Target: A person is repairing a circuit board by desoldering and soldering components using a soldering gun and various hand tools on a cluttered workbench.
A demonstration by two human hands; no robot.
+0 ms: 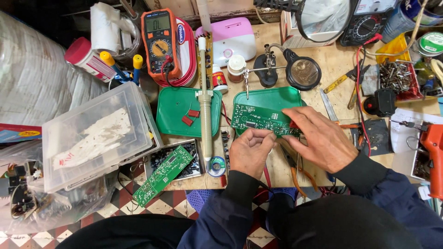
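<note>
Green circuit board (258,120), pinched between left hand (249,152), right hand (320,140)

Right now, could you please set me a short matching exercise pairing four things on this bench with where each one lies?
Things:
1. circuit board
2. multimeter
3. red parts
4. second board

Places:
A. on the left green tray
B. across the metal tin of small parts
C. between left hand and right hand
D. top of the bench, orange case

Pairs: 1-C, 2-D, 3-A, 4-B
</note>
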